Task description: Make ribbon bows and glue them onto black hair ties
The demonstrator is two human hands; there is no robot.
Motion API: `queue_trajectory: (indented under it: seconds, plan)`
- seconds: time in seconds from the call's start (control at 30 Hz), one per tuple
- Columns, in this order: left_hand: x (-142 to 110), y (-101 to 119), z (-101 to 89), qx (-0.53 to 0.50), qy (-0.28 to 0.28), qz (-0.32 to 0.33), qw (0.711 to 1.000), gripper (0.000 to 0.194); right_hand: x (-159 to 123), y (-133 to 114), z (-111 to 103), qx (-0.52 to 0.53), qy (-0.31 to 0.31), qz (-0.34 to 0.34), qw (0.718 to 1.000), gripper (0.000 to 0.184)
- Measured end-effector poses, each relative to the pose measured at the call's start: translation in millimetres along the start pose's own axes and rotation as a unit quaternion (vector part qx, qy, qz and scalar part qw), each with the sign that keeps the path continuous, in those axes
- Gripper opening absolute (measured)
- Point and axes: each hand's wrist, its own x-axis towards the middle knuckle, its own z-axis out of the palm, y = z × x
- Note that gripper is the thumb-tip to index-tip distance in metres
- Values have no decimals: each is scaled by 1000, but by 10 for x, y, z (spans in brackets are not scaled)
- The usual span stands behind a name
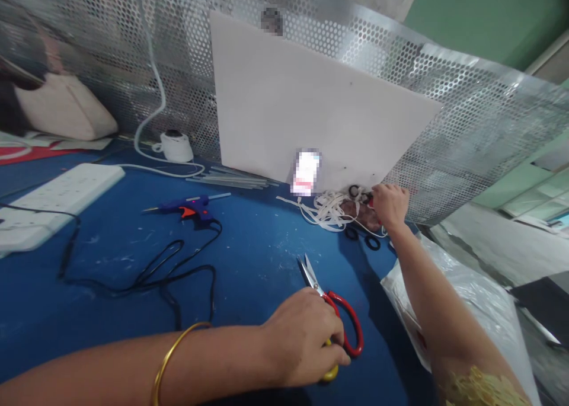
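My left hand (pixel 302 335) is closed over the handles of a pair of scissors (pixel 331 302) with red and yellow loops, lying on the blue table (pixel 249 246); the blades point away from me. My right hand (pixel 390 205) reaches to the back of the table, fingers closed in a pinch at a pile of white elastic cords (pixel 326 209) and black rings (pixel 372 242). What the fingers grip is too small to name. A white board (pixel 311 109) leans behind the pile.
A blue glue gun (pixel 191 206) with a black cable (pixel 146 275) lies mid-table, with clear glue sticks (pixel 231 181) behind it. A white power strip (pixel 53 198) sits at left, a plastic bag (pixel 480 299) at right, perforated metal sheet (pixel 466 115) behind.
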Motion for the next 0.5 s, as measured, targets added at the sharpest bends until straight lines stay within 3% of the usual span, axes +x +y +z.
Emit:
queue_trajectory:
  seconds: [0.13,0.3,0.4,0.5]
  plan:
    - [-7,-17,18,-10,1,12,1000,15,-102,-166,51,22,-75,17,997,27]
    - [-20,24,-8,4,-2,35,999,16,-178,-237,262,60,-148,101,982,28]
    - [-34,68,-36,7,7,45,999,16,-186,-239,314,106,-162,130,972,25]
    - [-45,108,-65,4,10,46,999,15,-160,-201,225,163,-136,137,968,31]
